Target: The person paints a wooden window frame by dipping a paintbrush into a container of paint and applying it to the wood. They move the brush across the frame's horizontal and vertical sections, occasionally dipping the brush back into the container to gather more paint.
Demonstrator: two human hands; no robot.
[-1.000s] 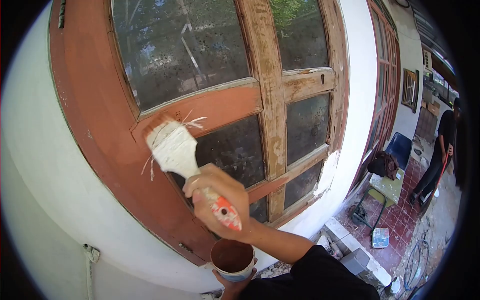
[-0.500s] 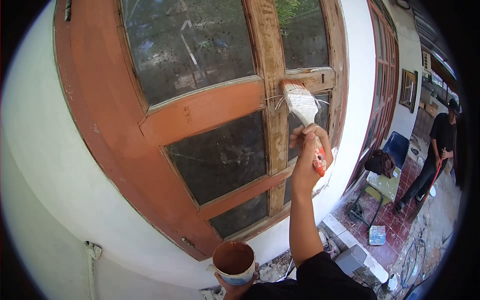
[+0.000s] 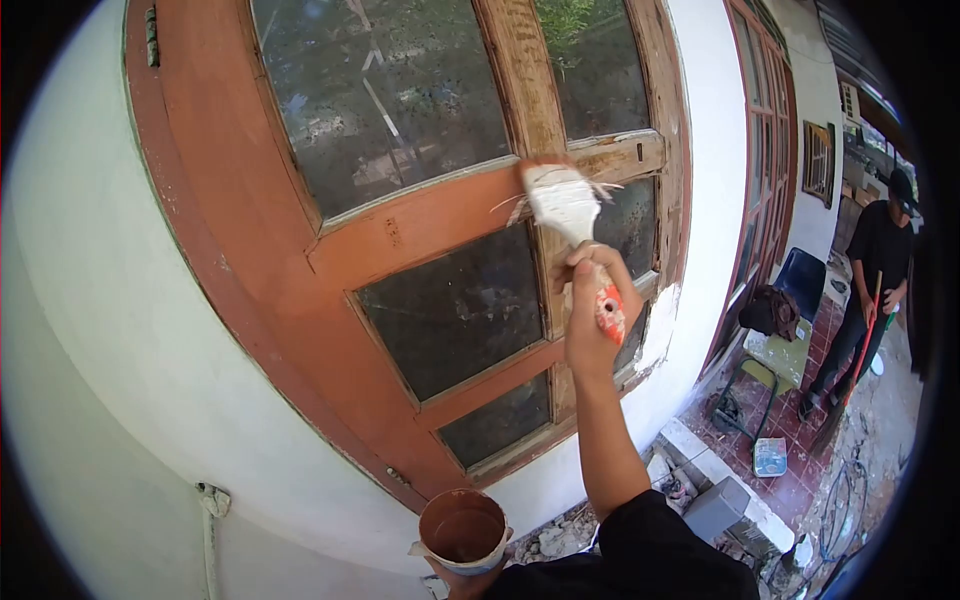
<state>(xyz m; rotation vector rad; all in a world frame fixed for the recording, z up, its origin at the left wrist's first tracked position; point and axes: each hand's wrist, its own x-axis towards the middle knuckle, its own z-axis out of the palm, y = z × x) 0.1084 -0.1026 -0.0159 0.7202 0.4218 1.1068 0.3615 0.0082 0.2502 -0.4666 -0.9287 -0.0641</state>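
Observation:
Wrapped round the red handle of a wide paintbrush [image 3: 565, 205], my right hand [image 3: 598, 300] is raised in front of a wooden door [image 3: 300, 265]. The brush's coloured bristle tips meet the door where the middle crossbar joins the upright; stray bristles stick out at its sides. Reddish-brown paint covers the left stile and most of that crossbar, while the upright and the right side show bare, worn wood. Low at the bottom, my left hand [image 3: 470, 583] holds a small tub of paint [image 3: 463, 530] from below, its inside coated reddish brown. Much of that hand is hidden under the tub.
White wall [image 3: 715, 180] borders the door. At right, a person [image 3: 878, 270] in dark clothes holds a red-handled tool [image 3: 865, 345]. A chair [image 3: 800, 285] carries a dark bag [image 3: 770, 312]. A paint can [image 3: 770, 457] stands on red tiles; a grey box [image 3: 717, 508] and rubble lie below.
My right hand has moved the paintbrush left, from the right part of the crossbar to its joint with the upright. The view has shifted slightly. My left hand still holds the tub.

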